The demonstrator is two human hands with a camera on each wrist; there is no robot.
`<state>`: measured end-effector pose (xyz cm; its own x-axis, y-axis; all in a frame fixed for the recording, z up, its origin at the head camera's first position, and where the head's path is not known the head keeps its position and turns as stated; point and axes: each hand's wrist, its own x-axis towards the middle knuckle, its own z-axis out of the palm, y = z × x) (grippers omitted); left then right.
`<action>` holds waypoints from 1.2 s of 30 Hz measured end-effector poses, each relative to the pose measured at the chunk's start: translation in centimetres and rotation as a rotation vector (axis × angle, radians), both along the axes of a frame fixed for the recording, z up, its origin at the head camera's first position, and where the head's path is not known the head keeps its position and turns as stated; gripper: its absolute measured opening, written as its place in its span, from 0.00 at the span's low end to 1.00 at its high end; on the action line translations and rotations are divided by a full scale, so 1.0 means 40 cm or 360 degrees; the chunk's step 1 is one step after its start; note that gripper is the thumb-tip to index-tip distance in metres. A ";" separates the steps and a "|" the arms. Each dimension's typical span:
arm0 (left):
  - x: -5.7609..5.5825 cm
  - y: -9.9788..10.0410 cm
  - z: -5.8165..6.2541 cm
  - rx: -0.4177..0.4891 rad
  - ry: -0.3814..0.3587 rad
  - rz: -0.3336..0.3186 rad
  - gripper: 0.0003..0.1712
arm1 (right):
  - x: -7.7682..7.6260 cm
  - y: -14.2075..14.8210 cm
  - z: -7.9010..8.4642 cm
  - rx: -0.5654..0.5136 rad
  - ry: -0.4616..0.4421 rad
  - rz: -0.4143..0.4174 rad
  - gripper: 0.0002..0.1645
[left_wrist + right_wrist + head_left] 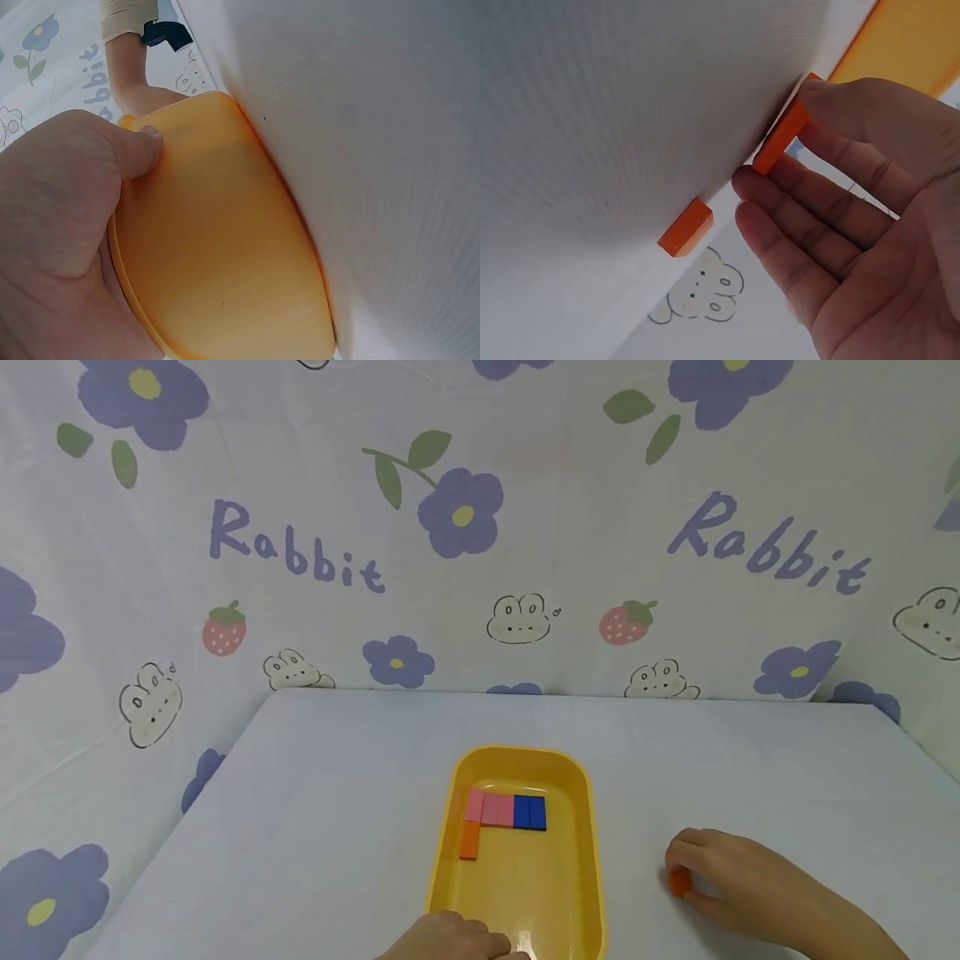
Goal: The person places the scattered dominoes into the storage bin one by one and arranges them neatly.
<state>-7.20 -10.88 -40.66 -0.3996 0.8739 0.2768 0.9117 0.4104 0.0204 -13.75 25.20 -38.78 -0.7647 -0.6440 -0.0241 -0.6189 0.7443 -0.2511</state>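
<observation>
My left hand grips the near rim of a yellow plastic tray, its thumb against the outer wall in the left wrist view. Inside the tray, pink tiles and blue tiles lie side by side in a row at the far end. One orange tile touches the row's left end from below. Right of the tray, my right hand pinches an orange block between thumb and fingers, close to the table. A second orange block rests on the table near the fingertips.
A white cloth covers the table. Behind it and at the sides hangs a patterned curtain with flowers, rabbits and strawberries. The tray stands between the two hands.
</observation>
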 end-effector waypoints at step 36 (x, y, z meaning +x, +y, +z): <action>-0.001 -0.002 -0.004 -0.0057 -0.0069 0.0101 0.08 | 0.036 -0.102 0.109 -0.0390 0.0536 0.0389 0.23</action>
<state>-7.24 -10.98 -40.83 -0.4656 0.8554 0.2271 0.8823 0.4688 0.0432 -12.31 21.10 -34.44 -0.5295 -0.7616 0.3737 -0.8453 0.5110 -0.1563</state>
